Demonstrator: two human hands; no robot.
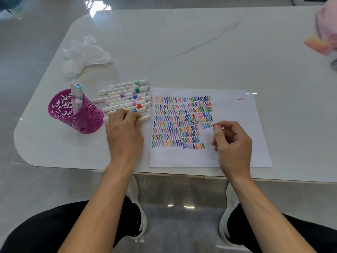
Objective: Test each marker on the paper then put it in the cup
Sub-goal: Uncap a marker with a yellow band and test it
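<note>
A white sheet of paper (233,110) lies on the table, covered with rows of coloured squiggles. Left of it is a row of several white markers (127,96) with coloured bands. My left hand (124,132) lies over the nearest marker (145,118), fingers curled on it; a yellow band shows under the fingertips. A magenta perforated cup (76,114) stands further left with several markers upright in it. My right hand (231,141) hovers over the paper's right part, fingers loosely curled, thumb and forefinger close together with nothing visible between them.
A crumpled white tissue (85,53) lies at the back left of the white table (182,42). Pink blurred objects (324,33) sit at the far right edge. The table's front edge runs just below the paper; my knees and shoes are beneath.
</note>
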